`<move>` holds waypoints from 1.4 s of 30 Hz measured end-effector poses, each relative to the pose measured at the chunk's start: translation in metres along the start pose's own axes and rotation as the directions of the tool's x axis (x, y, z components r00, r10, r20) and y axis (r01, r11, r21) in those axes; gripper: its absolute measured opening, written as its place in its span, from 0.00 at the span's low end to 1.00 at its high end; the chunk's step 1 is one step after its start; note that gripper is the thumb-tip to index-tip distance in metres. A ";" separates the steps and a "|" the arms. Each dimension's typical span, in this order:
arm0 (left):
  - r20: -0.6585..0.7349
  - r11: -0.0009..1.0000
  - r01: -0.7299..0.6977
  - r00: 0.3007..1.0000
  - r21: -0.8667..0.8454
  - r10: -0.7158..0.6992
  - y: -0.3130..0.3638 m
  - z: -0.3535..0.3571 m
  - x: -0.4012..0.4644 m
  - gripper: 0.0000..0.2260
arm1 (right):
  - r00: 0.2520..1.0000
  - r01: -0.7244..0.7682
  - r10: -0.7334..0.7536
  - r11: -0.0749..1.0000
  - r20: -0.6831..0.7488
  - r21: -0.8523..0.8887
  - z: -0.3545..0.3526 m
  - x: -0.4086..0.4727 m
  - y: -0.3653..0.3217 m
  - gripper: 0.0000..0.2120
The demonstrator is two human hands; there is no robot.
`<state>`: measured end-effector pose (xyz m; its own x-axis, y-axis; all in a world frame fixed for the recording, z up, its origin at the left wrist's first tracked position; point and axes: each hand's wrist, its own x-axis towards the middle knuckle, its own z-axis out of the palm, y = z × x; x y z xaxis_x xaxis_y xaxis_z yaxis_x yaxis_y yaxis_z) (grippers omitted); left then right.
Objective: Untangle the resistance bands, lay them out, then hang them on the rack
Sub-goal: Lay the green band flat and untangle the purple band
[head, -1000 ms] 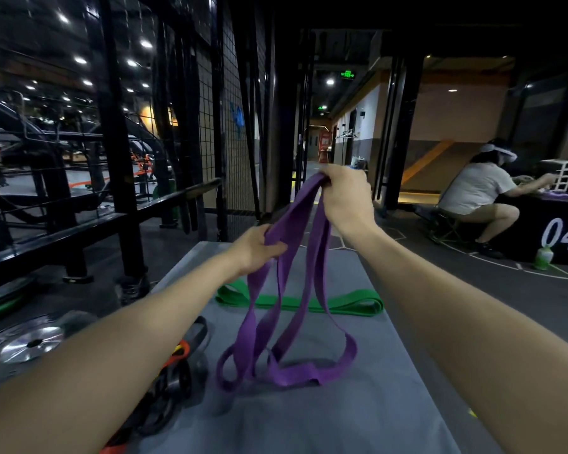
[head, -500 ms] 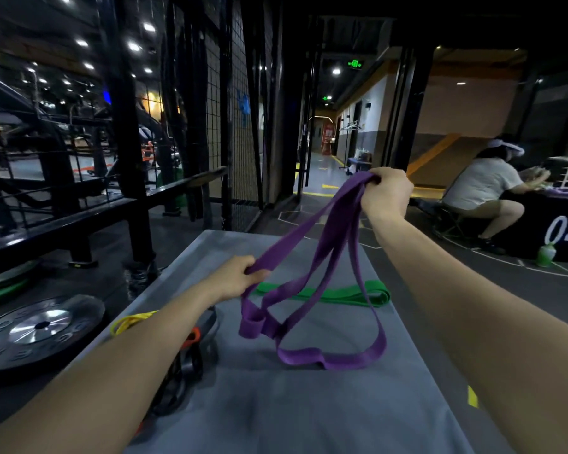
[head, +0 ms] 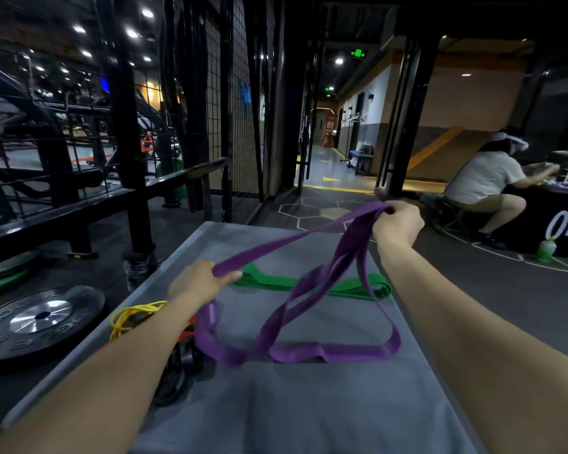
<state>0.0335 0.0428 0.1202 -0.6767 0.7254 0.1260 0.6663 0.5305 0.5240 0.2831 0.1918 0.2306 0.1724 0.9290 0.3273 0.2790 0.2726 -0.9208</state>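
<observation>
While our left hand (head: pixel 199 283) gripped one strand of the purple band (head: pixel 312 350), our right hand (head: pixel 397 222) clutched its bunched top higher up; its loops sagged between them onto the grey mat (head: pixel 309 404), the green band (head: pixel 351 286) lying flat just beyond.

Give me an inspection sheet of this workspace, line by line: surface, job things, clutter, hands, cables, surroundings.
Surface: grey mat, bands on it.
Job things: purple band lifted, twisted, low loops on mat; green band lying flat.
Clutter: yellow band and dark gear at mat's left edge.
Hands: left hand grips purple band; right hand holds its top.
Cables: nothing seen.
Surroundings: weight plate, black rack, seated person.
</observation>
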 end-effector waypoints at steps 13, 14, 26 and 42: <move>0.006 0.995 0.038 0.999 0.095 -0.039 -0.036 0.002 0.020 0.15 | 0.985 -0.162 0.161 0.987 -0.054 -0.007 0.001 0.007 0.041 0.17; -0.004 0.996 0.068 0.998 0.057 -0.068 -0.038 0.003 0.024 0.14 | 0.983 -0.175 0.174 0.984 -0.058 -0.015 0.001 0.007 0.044 0.17; 0.263 0.765 0.217 0.963 -0.606 -0.065 -0.016 0.001 0.028 0.13 | 0.984 -0.170 0.164 0.982 -0.074 -0.085 0.002 0.013 0.069 0.14; 0.172 0.378 0.165 0.985 -0.911 -0.016 0.031 -0.011 0.030 0.14 | 0.981 -0.178 0.173 0.982 -0.091 -0.056 -0.003 0.019 0.073 0.13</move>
<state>0.0303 0.0767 0.1495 -0.6236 0.7812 -0.0291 -0.1452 -0.0792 0.9862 0.3097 0.2282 0.1702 0.3035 0.9354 0.1813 0.2962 0.0882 -0.9511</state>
